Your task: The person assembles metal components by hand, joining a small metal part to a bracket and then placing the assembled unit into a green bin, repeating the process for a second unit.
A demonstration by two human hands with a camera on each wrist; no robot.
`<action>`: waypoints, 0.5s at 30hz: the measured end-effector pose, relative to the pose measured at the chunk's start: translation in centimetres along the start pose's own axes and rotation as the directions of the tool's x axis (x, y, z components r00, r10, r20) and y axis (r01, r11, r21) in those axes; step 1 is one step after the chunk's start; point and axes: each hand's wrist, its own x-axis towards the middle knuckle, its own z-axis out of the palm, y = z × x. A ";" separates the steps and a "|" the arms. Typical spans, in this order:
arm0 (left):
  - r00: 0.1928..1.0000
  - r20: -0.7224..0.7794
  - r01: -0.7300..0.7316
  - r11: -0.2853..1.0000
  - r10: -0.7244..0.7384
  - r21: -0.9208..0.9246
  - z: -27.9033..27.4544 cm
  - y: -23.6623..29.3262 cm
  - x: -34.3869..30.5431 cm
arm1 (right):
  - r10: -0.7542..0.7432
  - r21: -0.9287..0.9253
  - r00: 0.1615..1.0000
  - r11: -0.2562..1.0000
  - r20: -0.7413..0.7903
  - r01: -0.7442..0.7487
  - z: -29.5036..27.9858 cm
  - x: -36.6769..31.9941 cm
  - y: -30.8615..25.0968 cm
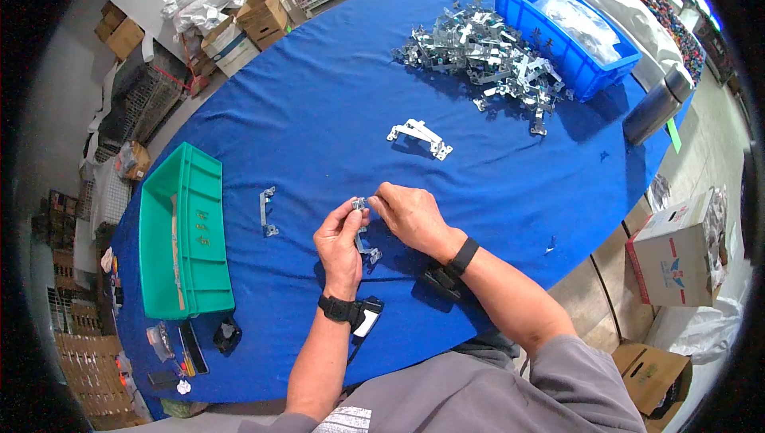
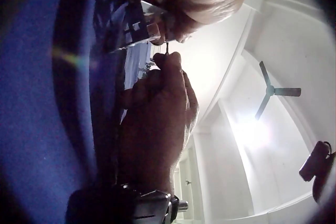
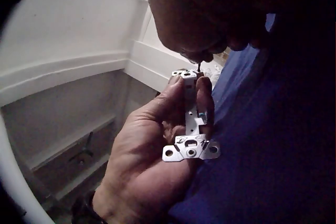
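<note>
Near the table's front edge, my left hand [image 1: 340, 248] grips a silver metal bracket [image 3: 191, 113] with thumb and fingers. The bracket is a narrow strip with wider, holed plates at both ends. One end plate [image 3: 190, 153] lies toward the wrist, the other up at the fingertips. My right hand [image 1: 416, 218] meets the left at that upper end, its fingertips pinching a small, thin, dark pin-like piece [image 3: 199, 67]. This piece stands at the bracket's top edge; its kind cannot be told. The right fingers hide part of it.
Left of the hands lies a single bracket [image 1: 264, 211], then a green bin [image 1: 209, 230]. Ahead are a few brackets [image 1: 420, 137] together and a large bracket pile [image 1: 486, 54]. A blue bin [image 1: 590, 82] and a steel bottle [image 1: 657, 106] stand far right on the blue cloth [image 1: 319, 106].
</note>
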 end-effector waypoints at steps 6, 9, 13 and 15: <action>1.000 0.000 -0.007 1.000 0.007 -0.013 0.1 0.0 0.0 | -0.025 0.063 0.998 0.998 -0.064 0.029 -0.1 0.0 -0.4; 1.000 0.003 -0.009 1.000 0.009 0.002 -0.1 -0.2 0.0 | -0.007 -0.003 1.000 1.000 -0.008 0.007 -0.1 -0.2 0.0; 1.000 0.005 -0.010 1.000 0.010 -0.012 0.1 0.1 0.0 | -0.015 0.020 0.998 1.000 -0.053 0.016 0.1 0.0 -0.1; 1.000 0.000 -0.006 1.000 0.006 0.003 0.1 0.0 -0.1 | -0.028 0.037 0.997 0.999 -0.071 0.031 0.1 -0.2 -0.3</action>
